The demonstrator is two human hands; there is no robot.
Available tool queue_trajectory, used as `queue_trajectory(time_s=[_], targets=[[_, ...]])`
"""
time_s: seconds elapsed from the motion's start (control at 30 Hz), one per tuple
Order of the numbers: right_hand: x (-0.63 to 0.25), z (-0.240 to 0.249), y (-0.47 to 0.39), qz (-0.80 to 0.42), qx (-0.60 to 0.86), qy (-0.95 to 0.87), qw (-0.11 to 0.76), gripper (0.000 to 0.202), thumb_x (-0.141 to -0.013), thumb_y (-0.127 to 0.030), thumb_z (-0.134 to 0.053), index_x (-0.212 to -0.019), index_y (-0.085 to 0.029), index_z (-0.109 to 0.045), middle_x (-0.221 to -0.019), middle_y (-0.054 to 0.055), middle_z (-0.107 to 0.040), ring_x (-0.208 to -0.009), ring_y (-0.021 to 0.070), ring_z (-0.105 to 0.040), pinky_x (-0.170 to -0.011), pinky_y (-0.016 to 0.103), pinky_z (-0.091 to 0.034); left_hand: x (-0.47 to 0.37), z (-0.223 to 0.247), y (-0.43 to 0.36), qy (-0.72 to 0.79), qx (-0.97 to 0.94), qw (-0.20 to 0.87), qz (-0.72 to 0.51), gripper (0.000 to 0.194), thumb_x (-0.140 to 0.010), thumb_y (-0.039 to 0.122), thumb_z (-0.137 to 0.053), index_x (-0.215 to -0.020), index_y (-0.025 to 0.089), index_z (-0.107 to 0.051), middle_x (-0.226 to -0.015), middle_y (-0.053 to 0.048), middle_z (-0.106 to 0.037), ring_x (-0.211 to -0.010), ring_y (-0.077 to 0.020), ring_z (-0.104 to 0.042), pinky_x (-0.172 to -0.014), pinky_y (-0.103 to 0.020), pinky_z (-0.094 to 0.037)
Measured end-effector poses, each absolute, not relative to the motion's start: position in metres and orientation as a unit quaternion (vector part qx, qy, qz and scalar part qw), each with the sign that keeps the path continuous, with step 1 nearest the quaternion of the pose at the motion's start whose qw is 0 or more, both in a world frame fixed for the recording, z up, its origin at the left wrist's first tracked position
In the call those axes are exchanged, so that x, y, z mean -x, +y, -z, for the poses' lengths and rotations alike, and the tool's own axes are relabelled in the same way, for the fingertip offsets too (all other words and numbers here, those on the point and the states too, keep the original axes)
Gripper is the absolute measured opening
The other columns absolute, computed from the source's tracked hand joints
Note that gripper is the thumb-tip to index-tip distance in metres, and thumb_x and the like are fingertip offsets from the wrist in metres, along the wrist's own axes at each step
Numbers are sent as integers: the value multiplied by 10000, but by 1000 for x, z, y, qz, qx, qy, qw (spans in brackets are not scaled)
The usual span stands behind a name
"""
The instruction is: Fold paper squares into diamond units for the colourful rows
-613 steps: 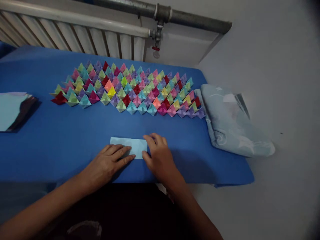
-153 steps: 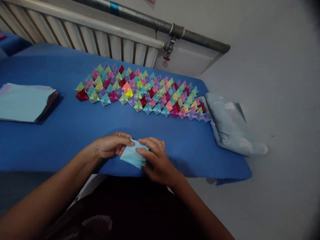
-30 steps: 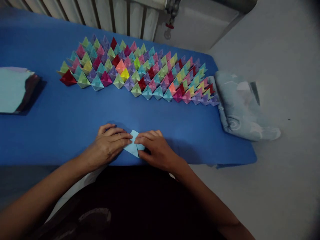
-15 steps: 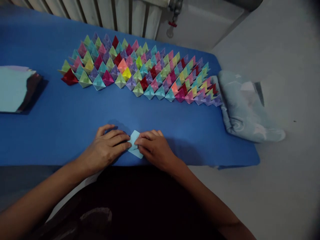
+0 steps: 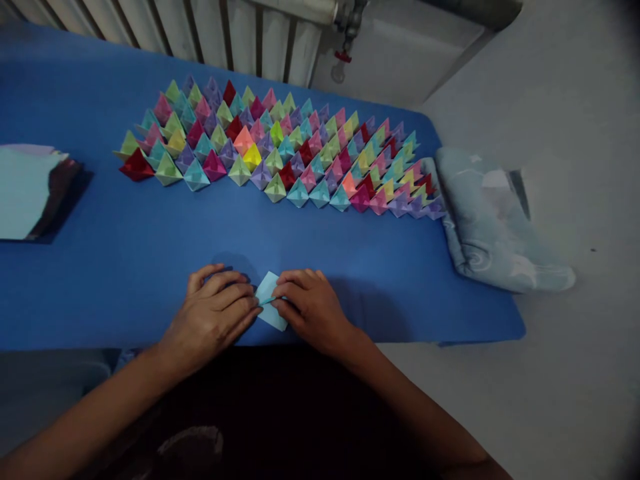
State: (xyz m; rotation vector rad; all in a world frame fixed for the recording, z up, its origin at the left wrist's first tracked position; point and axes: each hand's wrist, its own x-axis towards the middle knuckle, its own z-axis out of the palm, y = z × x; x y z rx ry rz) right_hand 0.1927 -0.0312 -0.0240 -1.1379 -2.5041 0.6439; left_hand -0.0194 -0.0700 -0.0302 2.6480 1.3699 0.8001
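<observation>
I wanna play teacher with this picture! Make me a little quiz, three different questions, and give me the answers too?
1. What are the left hand and right hand both touching?
A) the red valve handle
B) the light-blue paper
C) the radiator

2. True or false: the paper stack lies to the left of the pointed paper shapes.

3. What lies at the right end of the rows of shapes?

Key:
1. B
2. True
3. A folded grey-blue cloth
</observation>
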Motion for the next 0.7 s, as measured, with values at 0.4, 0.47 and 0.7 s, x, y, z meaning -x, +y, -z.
queue_trajectory(time_s=[0.4,0.47,0.7], targets=[[-186,25,-33,-235,436,-851,176,97,-925,-262,-596,-861,-212,-648,-1020,21,-705,-914,171,-600,-816,329,-370,12,35,-67,520,-814,63,-249,180,-938,313,-547,-832,210,-649,-917,-55,-698,-980,-271,-585,-863,-466,-402],[-185,26,-33,-234,441,-847,181,96,-920,-262,-600,-852,-210,-643,-1011,16,-703,-914,164,-603,-816,327,-371,10,35,-67,533,-805,67,-252,181,-933,323,-554,-821,205,-633,-916,-61,-690,-976,-276,-578,-847,-460,-405],[-182,28,-35,-216,456,-844,184,134,-916,-249,-575,-797,-203,-617,-963,25,-703,-896,168,-603,-795,327,-365,8,37,-66,557,-786,84,-254,211,-925,370,-552,-795,213,-605,-925,-63,-682,-980,-286,-566,-840,-464,-407]])
